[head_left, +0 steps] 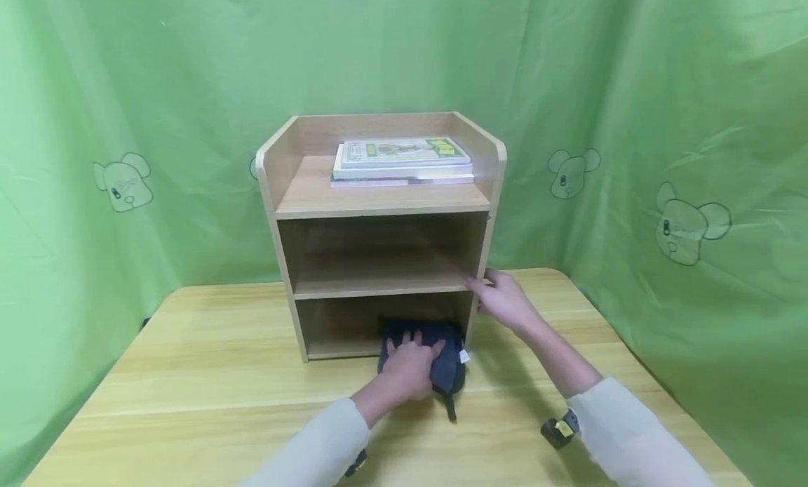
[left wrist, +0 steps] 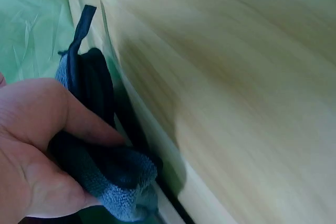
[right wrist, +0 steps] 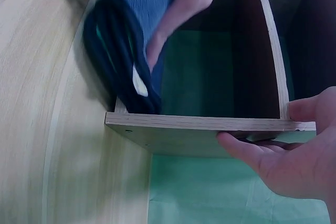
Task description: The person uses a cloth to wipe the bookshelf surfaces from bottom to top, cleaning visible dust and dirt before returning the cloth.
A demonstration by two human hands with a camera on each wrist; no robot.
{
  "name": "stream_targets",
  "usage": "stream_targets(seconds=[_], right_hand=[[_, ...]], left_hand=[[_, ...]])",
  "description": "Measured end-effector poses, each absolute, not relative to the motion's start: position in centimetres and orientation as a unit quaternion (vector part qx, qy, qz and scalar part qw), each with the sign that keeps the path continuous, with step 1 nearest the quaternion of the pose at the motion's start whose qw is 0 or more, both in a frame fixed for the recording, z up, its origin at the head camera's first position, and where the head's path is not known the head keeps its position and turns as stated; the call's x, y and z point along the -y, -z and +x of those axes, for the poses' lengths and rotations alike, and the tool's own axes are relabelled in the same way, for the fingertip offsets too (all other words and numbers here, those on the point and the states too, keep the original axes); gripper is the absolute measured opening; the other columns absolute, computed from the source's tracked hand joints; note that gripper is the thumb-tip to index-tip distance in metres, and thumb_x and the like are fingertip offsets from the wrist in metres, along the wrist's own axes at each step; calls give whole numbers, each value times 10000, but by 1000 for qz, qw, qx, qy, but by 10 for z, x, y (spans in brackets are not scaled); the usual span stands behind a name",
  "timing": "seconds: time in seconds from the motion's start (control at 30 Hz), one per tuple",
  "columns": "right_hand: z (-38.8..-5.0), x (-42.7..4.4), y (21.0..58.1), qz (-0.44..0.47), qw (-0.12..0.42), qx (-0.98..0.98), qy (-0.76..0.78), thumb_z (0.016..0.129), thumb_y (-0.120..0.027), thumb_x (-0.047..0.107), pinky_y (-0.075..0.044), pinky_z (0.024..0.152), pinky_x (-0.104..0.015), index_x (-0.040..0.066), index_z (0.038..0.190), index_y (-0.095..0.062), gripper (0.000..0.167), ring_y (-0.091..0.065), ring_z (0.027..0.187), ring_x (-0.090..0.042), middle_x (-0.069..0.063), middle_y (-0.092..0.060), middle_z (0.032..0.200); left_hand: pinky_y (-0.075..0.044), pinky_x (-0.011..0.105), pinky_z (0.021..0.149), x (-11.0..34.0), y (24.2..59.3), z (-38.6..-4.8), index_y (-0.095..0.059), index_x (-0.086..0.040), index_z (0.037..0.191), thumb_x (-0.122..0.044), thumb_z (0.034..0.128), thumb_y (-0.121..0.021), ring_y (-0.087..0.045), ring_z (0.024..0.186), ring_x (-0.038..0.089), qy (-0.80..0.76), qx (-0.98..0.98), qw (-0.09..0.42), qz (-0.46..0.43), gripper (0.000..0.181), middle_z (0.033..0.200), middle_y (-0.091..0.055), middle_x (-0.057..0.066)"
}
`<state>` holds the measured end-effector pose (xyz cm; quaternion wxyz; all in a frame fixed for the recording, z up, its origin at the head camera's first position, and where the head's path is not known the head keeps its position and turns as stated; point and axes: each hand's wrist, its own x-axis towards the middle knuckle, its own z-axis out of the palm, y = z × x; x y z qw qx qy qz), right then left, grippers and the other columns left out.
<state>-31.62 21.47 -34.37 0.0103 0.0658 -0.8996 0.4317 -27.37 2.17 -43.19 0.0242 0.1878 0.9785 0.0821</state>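
A folded dark blue towel with a white tag and a hanging loop lies partly in the bottom compartment of a wooden shelf, at its right end. My left hand grips it from above. In the left wrist view, thumb and fingers pinch the folded towel, its fuzzy side showing. My right hand holds the shelf's right side panel, level with the middle board. Seen from the right wrist, thumb and fingers lie on either side of that panel's front edge.
Books are stacked on the shelf's top board. The shelf stands toward the back of a wooden table. A green curtain with mouse-like drawings hangs behind and on both sides.
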Motion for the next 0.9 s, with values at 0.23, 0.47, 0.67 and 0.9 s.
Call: stream_targets(seconds=[0.23,0.47,0.67,0.9], right_hand=[[-316,-215,341,72,5,900,-429,1052,-467,406,-500,1023,-555,-86,1482,-393,658,-697,1047,-418,-327,-530,1413],[-315,-216,340,74,-8,895,-439,1058,-461,418,-486,1047,-562,-72,1514,-357,678,-688,1085,-418,-321,-522,1430],[-315,-216,340,74,-12,894,-442,1059,-460,405,-474,1056,-574,-72,1511,-362,664,-686,1084,-423,-323,-515,1435],[-313,-214,339,69,-17,894,-442,1058,-452,421,-448,1076,-596,-77,1526,-327,694,-673,1106,-437,-329,-495,1452]], left_hand=[[-347,674,1125,19,433,-273,-478,-303,1520,-91,695,-806,-443,1410,460,-95,-977,14,188,912,1521,-481,234],[-377,706,1072,69,434,-272,-517,-242,1496,-79,642,-821,-477,1352,510,-112,-978,-1,176,921,1461,-526,275],[-433,681,1024,105,435,-270,-554,-189,1468,20,691,-691,-492,1316,537,-120,-978,-13,171,816,1420,-541,318],[-280,794,1072,83,433,-270,-452,-154,1535,-63,744,-701,-364,1406,571,-126,-986,18,108,835,1514,-399,365]])
